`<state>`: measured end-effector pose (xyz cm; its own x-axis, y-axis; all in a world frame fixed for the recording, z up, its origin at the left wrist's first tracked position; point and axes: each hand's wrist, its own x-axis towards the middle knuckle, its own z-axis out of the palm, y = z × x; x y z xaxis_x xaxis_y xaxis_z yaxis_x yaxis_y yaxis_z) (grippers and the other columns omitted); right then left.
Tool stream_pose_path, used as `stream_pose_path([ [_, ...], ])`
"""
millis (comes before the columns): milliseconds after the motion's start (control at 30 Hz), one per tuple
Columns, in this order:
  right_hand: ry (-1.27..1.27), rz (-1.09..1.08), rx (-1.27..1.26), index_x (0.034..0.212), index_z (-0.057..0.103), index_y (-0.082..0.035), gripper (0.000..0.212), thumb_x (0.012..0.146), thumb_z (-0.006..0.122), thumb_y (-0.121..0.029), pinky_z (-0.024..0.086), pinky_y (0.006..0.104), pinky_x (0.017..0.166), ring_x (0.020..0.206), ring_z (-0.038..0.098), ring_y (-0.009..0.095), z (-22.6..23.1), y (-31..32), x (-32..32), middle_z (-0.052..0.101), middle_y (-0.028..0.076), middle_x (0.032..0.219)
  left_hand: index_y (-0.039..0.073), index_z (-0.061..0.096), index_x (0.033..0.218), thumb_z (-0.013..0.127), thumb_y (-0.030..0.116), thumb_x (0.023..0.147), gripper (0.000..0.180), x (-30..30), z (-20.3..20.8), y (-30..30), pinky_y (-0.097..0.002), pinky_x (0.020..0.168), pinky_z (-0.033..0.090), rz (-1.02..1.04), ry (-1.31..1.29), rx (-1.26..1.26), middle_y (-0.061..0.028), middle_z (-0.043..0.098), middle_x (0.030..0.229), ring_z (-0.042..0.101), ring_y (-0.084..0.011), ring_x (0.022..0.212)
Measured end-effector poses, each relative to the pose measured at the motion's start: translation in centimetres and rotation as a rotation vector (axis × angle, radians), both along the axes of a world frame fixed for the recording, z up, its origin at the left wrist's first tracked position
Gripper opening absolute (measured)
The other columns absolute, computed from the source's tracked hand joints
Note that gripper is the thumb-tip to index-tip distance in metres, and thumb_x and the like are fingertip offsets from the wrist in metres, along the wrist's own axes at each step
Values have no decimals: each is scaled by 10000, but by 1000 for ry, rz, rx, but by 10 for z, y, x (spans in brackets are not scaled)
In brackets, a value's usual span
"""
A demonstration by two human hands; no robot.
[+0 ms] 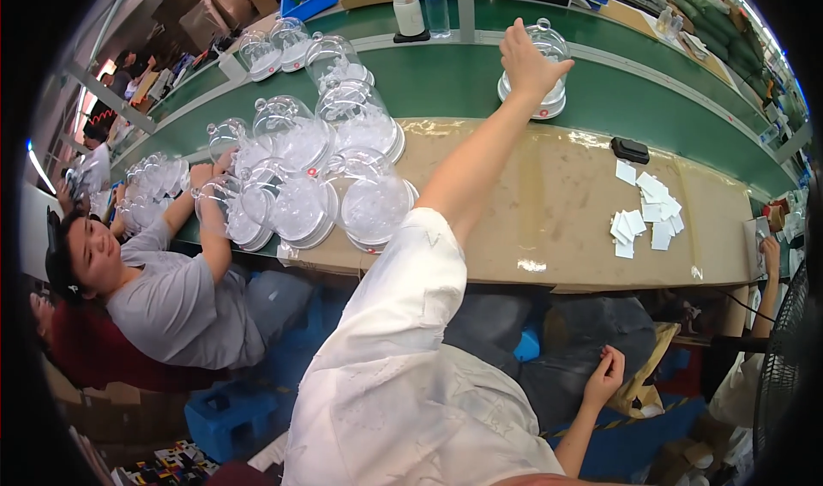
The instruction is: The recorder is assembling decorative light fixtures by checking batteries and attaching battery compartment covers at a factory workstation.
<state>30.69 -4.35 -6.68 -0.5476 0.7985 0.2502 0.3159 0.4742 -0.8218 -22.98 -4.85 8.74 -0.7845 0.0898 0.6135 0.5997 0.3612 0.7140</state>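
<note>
My left arm stretches far forward across the table. My left hand (530, 64) is at a clear dome with a knob on top and a white round base (550, 107), which stands on the green conveyor belt. Its fingers and thumb are spread at the dome's near side; whether they touch it, I cannot tell. Down by my lap is my right hand (605, 375), its fingers loosely curled with nothing visible in them. Several more clear domes (370, 196) with white crinkled filling and white bases stand grouped on the table's left part.
On the brown-covered table (514, 203) lie loose white cards (656, 201) and a small black case (630, 150). A co-worker (184, 289) at left reaches among the domes. Bottles (436, 8) stand beyond the belt. A black fan (784, 357) is at right.
</note>
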Motion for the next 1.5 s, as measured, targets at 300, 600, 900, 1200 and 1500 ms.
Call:
stream_pose_path([
  [300, -47, 34, 4, 982, 604, 37, 160, 959, 461, -32, 479, 264, 766, 840, 586, 161, -6, 4, -10, 605, 83, 949, -24, 161, 1415, 875, 397, 550, 1198, -4, -25, 12, -463, 1019, 359, 52, -86, -102, -218, 323, 1396, 319, -372, 1279],
  [600, -35, 26, 11, 985, 608, 48, 150, 940, 474, -4, 493, 276, 766, 858, 608, 187, 1, -1, -11, 613, 100, 970, -49, 83, 1441, 888, 429, 534, 1304, -8, -26, 4, -511, 1064, 306, -24, -89, -70, -241, 268, 1438, 250, -378, 1343],
  [900, 9, 17, -2, 977, 627, 50, 153, 923, 490, 7, 498, 291, 768, 862, 621, 205, 4, -6, -11, 632, 122, 969, -63, 123, 1435, 878, 403, 574, 1237, 15, -13, -28, -436, 1100, 264, 65, 40, 25, -264, 166, 1462, 250, -395, 1335],
  [1200, 2, -1, -3, 969, 628, 47, 147, 922, 497, -1, 500, 290, 764, 855, 625, 211, 6, -3, -7, 635, 121, 968, -47, 141, 1423, 875, 309, 594, 1163, 48, -47, -43, -448, 1092, 267, -42, -45, 110, -255, 227, 1427, 254, -394, 1319],
  [1500, 23, -1, -7, 955, 625, 50, 137, 915, 504, 0, 502, 292, 760, 845, 626, 215, 4, -4, -14, 636, 123, 944, -6, 71, 1451, 905, 343, 529, 1292, -7, -22, -26, -465, 1081, 314, 32, -149, -34, -252, 253, 1440, 270, -396, 1331],
])
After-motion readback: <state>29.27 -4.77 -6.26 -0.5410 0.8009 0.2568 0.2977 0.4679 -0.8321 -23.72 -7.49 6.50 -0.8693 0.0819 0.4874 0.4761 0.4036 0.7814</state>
